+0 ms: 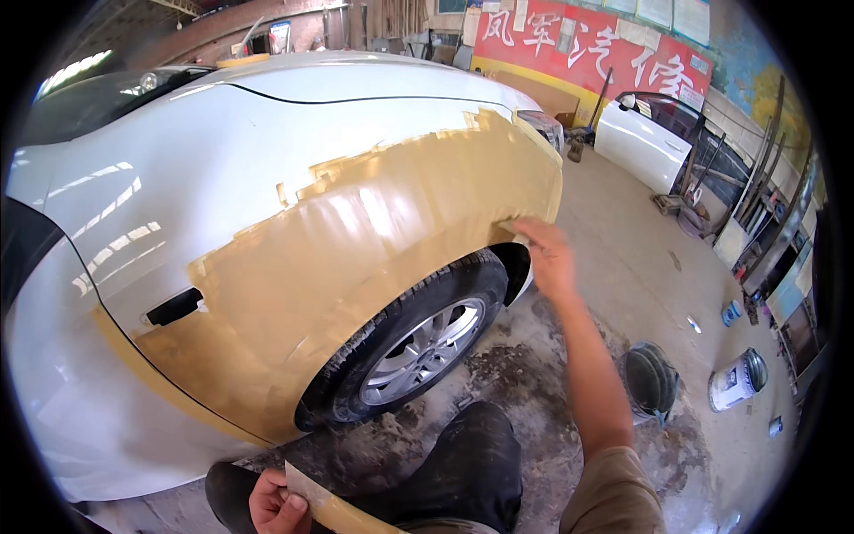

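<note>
The white car's front fender (356, 222) is coated with a wide, smooth layer of yellow-tan body filler (267, 294). My right hand (546, 254) reaches out to the front edge of the wheel arch, fingers pinched on a small flat filler spreader (507, 228) that lies against the coated panel; motion blurs it a little. Low in the picture my left hand (279, 504) grips the pale end of a flat filler board (342, 514), its surface yellow with filler. The wheel (422, 356) sits below the coated arch.
A dark bucket (648, 378) stands right of my right forearm, with a white pail (738, 381) and a small blue can (731, 312) beyond. A detached white car door (642, 142) leans at the back right, near a red wall sign (578, 49). My knee (471, 454) is close to the wheel.
</note>
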A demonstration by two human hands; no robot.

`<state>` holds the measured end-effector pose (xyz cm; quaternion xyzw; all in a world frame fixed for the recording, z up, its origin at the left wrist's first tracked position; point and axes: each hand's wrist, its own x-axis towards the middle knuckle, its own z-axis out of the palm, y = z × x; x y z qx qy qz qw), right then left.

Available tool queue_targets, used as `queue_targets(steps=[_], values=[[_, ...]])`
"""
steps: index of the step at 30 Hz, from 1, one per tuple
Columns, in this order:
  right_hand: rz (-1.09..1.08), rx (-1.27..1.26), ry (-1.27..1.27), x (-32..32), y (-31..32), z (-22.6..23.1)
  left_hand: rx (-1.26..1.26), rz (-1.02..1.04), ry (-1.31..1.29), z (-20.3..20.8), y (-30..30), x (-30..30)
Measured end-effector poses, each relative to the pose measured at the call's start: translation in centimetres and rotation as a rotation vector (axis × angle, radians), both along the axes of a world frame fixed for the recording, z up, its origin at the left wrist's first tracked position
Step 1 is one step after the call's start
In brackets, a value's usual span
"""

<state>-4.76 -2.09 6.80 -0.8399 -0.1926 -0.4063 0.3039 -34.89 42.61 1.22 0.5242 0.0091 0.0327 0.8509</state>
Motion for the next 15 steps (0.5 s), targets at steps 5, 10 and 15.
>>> queue_targets(steps=[5, 10, 15], values=[[0.01, 0.005, -0.046, 1.5, 0.9, 7.8, 0.019, -0.019, 0.027, 0.0, 0.4, -0.3], [0.187, -0.122, -0.078, 4.7, 4.9, 12.5, 0.013, -0.021, 0.056, 0.4, -0.5, -0.3], [0.064, -0.176, -0.125, 3.7, 6.2, 9.9, -0.016, -0.04, 0.05, 0.0, -0.6, -0.1]])
